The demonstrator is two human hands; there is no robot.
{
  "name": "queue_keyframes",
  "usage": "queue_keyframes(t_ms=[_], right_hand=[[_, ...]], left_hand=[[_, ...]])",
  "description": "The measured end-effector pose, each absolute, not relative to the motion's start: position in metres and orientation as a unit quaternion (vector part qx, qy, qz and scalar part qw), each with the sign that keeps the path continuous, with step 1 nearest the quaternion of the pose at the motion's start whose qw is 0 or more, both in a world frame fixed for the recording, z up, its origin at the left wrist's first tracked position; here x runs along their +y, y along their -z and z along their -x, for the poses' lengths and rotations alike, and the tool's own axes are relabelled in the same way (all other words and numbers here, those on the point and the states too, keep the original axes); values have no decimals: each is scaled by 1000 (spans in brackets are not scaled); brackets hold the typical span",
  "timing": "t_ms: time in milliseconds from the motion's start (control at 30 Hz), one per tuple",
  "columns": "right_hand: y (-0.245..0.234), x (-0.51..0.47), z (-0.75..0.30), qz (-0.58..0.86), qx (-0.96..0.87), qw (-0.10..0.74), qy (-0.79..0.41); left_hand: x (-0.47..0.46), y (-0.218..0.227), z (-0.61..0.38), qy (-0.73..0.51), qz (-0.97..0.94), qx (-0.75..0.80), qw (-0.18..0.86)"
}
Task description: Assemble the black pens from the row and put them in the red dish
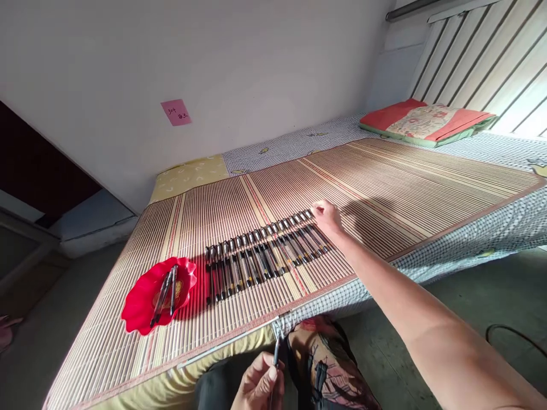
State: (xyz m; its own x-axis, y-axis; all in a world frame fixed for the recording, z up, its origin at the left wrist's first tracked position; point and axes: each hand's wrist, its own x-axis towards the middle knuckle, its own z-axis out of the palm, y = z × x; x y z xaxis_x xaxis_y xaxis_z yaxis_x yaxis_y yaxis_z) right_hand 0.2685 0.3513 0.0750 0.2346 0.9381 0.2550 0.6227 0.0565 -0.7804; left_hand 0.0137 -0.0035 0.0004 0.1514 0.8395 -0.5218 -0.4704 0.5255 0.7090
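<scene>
My left hand (262,381) is low at the front edge of the bed, its fingers closed around a pen (277,352) that points upward. My right hand (327,216) reaches over the mat to the right end of a long row of pens (260,256). Its fingers are pinched together beside the clip end of the last pens, and what they grip, if anything, is hidden. The row's dark pens lie side by side, clips at the far end. To their left stands a red scalloped plate (137,290) with several pens (166,293) in it.
A striped bamboo mat (384,188) covers the bed, over a checked sheet (461,279). Folded red and green bedding (427,122) lies at the far right. A pink note (176,112) is stuck to the wall. My legs (333,364) are against the bed's front edge.
</scene>
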Motion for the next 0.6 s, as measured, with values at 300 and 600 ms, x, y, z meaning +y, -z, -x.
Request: queue_keyframes(t_ms=[300, 600], right_hand=[[-57, 101, -194, 375, -651, 405, -521], [-27, 68, -153, 399, -564, 402, -601]], left_hand=[[-4, -22, -25, -532, -233, 468, 666], [-5, 5, -22, -573, -318, 481, 583]])
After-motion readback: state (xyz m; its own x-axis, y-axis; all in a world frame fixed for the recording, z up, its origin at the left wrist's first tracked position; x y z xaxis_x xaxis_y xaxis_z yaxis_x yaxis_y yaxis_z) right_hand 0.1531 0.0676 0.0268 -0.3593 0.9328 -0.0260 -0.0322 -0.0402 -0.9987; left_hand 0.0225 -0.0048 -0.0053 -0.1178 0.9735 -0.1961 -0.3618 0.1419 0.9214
